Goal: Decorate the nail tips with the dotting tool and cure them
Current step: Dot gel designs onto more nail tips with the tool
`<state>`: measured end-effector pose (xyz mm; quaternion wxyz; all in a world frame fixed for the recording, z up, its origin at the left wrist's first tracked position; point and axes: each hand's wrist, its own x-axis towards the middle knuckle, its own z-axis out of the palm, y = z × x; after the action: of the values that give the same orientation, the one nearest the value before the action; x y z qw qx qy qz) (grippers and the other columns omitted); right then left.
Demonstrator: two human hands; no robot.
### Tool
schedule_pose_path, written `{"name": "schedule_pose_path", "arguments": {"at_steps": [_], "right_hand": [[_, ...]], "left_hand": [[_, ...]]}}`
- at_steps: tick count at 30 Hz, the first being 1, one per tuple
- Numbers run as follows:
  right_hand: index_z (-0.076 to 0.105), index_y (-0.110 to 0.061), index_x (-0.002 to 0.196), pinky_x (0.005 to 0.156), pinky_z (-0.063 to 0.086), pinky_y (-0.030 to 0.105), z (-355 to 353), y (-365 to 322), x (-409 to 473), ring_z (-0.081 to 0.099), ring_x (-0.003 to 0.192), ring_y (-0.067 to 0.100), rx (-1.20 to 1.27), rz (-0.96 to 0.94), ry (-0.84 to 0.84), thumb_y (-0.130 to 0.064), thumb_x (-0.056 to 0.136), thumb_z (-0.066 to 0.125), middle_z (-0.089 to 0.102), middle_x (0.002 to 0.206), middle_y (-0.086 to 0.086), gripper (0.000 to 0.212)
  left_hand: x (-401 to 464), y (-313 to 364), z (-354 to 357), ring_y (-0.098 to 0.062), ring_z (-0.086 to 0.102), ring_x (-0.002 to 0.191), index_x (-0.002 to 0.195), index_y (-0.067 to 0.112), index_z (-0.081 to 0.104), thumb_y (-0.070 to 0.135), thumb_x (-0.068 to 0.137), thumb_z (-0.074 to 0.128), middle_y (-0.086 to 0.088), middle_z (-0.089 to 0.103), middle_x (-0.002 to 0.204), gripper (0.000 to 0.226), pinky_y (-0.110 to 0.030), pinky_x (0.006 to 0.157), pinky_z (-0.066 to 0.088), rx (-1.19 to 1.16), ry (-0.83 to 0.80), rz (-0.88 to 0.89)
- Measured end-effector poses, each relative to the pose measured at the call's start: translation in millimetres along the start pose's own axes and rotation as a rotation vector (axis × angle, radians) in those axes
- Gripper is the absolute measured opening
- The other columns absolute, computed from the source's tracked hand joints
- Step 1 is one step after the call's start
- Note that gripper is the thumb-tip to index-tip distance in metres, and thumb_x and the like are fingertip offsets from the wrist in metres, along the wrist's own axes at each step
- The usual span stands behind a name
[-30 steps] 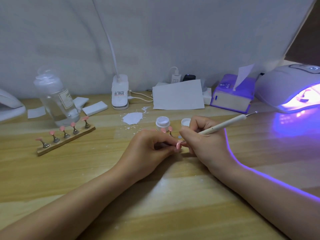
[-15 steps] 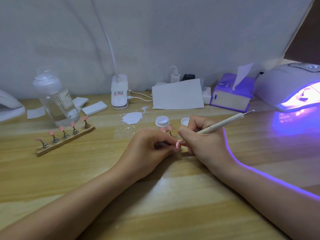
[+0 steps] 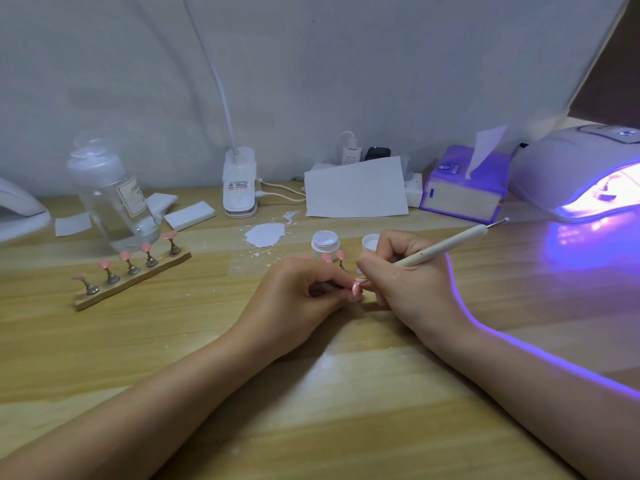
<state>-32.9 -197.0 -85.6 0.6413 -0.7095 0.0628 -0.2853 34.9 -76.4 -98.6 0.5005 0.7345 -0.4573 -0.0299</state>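
My left hand point(image 3: 304, 299) pinches a small stand carrying a pink nail tip point(image 3: 356, 286) at the middle of the wooden table. My right hand point(image 3: 401, 275) grips a cream dotting tool point(image 3: 446, 244) like a pen, its working end down at that nail tip. The tool's far end points up and right. A wooden holder point(image 3: 138, 277) with several pink nail tips on metal stands lies to the left. Behind my hands stand an open white jar point(image 3: 325, 242) and its lid point(image 3: 370, 242). The curing lamp point(image 3: 575, 174) glows violet at the far right.
A clear bottle point(image 3: 110, 195) stands at the back left beside white pads point(image 3: 188, 216). A white clip lamp base point(image 3: 239, 183), a sheet of paper point(image 3: 356, 188) and a tissue box point(image 3: 464, 185) line the back. White paint smear point(image 3: 265, 234) marks the table.
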Motion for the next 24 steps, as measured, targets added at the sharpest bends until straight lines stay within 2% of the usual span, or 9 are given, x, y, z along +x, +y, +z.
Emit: {"name": "schedule_pose_path", "arguments": {"at_steps": [5, 8, 12, 18, 20, 22, 24], "right_hand": [[0.032, -0.008, 0.050, 0.044, 0.044, 0.019, -0.1, 1.0, 0.2, 0.042, 0.027, 0.002, 0.002, -0.003, 0.002, 0.005, 0.078, 0.056, 0.036, 0.027, -0.010, 0.039], [0.032, -0.008, 0.050, 0.043, 0.044, 0.019, -0.3, 0.9, -0.1, 0.043, 0.027, 0.002, 0.003, -0.002, 0.001, 0.006, 0.077, 0.055, 0.037, 0.027, -0.009, 0.038], [0.032, -0.008, 0.051, 0.043, 0.044, 0.018, 0.1, 0.4, 0.2, 0.042, 0.026, 0.002, 0.004, 0.011, 0.005, 0.007, 0.077, 0.055, 0.037, 0.026, -0.008, 0.038], [0.030, -0.009, 0.051, 0.046, 0.042, 0.025, 0.5, -2.6, 1.1, 0.043, 0.026, 0.003, 0.069, 0.043, 0.043, 0.005, 0.076, 0.056, 0.031, 0.030, -0.008, 0.039], [0.030, -0.009, 0.050, 0.050, 0.040, 0.027, 0.5, -3.0, 0.8, 0.042, 0.025, 0.003, 0.076, 0.044, 0.037, 0.003, 0.077, 0.057, 0.032, 0.029, -0.008, 0.039], [0.031, -0.009, 0.050, 0.049, 0.039, 0.026, 0.4, -2.3, 0.2, 0.042, 0.026, 0.002, 0.041, 0.028, 0.019, 0.002, 0.076, 0.056, 0.034, 0.028, -0.009, 0.038], [0.031, -0.009, 0.049, 0.048, 0.040, 0.025, 0.5, -1.5, -0.1, 0.041, 0.026, 0.002, 0.013, 0.021, 0.012, 0.005, 0.076, 0.055, 0.036, 0.027, -0.009, 0.039]], "left_hand": [[-0.4, 0.3, 0.2, 0.008, 0.060, 0.062, 0.081, 0.015, 0.076, 0.004, 0.076, 0.071, 0.020, 0.065, 0.062, 0.013, -0.009, 0.060, 0.045, -0.002, 0.001, -0.003], [0.0, -0.1, 0.3, 0.003, 0.063, 0.063, 0.080, 0.013, 0.076, 0.004, 0.076, 0.071, 0.015, 0.067, 0.066, 0.011, -0.019, 0.063, 0.050, -0.008, 0.002, -0.010], [-0.3, -0.5, 0.2, 0.005, 0.062, 0.062, 0.080, 0.013, 0.076, 0.005, 0.076, 0.072, 0.020, 0.064, 0.063, 0.010, -0.014, 0.062, 0.049, 0.005, 0.005, -0.013], [-1.1, 0.6, 0.6, -0.010, 0.066, 0.067, 0.078, 0.020, 0.075, 0.008, 0.077, 0.071, 0.007, 0.070, 0.070, 0.012, -0.030, 0.065, 0.051, -0.022, 0.005, -0.030], [-0.8, 1.1, 0.5, -0.009, 0.066, 0.067, 0.079, 0.021, 0.075, 0.009, 0.077, 0.071, 0.007, 0.071, 0.071, 0.013, -0.031, 0.066, 0.051, -0.031, 0.005, -0.035], [-0.8, 1.5, 0.3, -0.005, 0.066, 0.067, 0.080, 0.021, 0.075, 0.007, 0.077, 0.071, 0.009, 0.071, 0.072, 0.014, -0.031, 0.067, 0.052, -0.040, 0.003, -0.043], [-0.6, 1.5, 0.1, -0.008, 0.067, 0.069, 0.078, 0.023, 0.074, 0.006, 0.077, 0.071, 0.005, 0.072, 0.072, 0.017, -0.032, 0.068, 0.053, -0.037, 0.000, -0.044]]}}
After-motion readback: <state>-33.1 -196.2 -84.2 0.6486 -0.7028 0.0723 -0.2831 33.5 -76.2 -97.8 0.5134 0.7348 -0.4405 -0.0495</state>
